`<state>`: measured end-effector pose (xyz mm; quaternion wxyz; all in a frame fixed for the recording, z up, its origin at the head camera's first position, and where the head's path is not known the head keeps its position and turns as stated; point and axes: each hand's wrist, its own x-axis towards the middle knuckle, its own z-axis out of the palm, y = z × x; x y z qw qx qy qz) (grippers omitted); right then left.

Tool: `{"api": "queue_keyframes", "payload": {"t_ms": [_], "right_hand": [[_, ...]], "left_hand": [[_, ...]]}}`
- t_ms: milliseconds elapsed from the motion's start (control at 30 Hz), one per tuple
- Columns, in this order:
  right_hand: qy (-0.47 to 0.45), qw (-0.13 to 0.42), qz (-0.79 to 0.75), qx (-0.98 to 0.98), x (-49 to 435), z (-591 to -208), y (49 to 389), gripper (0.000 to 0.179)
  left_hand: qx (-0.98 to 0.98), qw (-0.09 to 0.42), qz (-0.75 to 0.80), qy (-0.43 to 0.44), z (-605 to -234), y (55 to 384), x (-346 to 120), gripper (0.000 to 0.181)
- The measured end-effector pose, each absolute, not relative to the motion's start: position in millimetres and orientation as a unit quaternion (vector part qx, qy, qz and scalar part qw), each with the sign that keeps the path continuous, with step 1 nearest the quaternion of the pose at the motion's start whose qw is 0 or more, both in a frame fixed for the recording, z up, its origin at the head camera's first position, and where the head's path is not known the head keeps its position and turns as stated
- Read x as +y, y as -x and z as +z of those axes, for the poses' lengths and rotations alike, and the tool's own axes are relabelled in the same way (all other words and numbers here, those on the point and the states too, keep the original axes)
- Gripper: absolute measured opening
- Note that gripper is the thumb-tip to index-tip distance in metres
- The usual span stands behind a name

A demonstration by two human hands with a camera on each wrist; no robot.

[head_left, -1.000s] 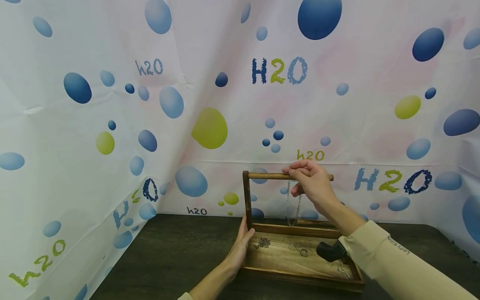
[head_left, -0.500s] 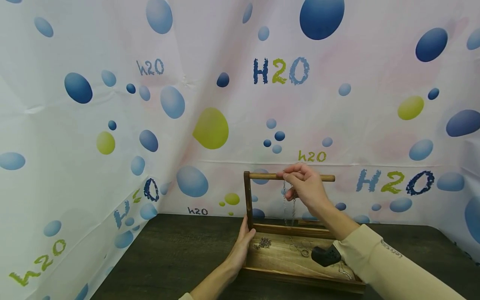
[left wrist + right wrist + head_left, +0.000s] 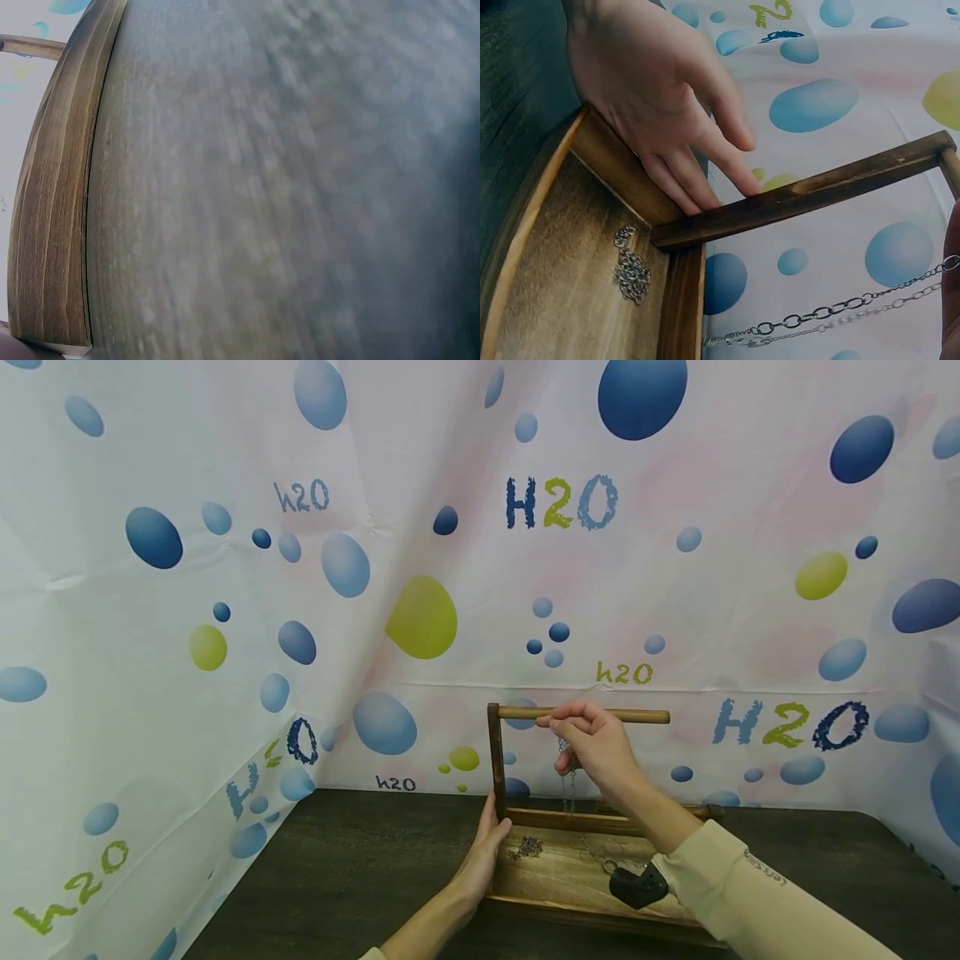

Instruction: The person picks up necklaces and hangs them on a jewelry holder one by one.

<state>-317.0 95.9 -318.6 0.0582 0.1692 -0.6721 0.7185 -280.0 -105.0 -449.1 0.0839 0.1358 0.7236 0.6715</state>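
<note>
My right hand pinches a silver chain necklace just under the bar of a wooden jewellery stand. Two strands dangle below the fingers; one has small pale beads. Against the left end of the stand's tray, my left hand rests with straight fingers, beside the upright post. In the right wrist view its fingertips touch the wood near the foot of that post. Only the tray's outer wall and a sliver of hand show in the left wrist view.
A small heap of chain lies in the tray's left part. Thin chains and a ring-shaped piece lie farther right, partly behind the black wrist camera. The dark wood-grain table meets a sheet printed with bubbles.
My right hand has moved left along the bar and slightly down, carrying the hanging necklace toward the post. My left hand has stayed in place on the tray.
</note>
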Motion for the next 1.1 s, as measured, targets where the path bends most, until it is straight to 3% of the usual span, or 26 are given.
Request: {"api": "queue_keyframes", "payload": {"t_ms": [1100], "right_hand": [[-0.151,-0.005,0.722,-0.675,78,-355,314,0.029]], "left_hand": [[0.727,0.088,0.669,-0.129,-451,278,-106,0.082]]}}
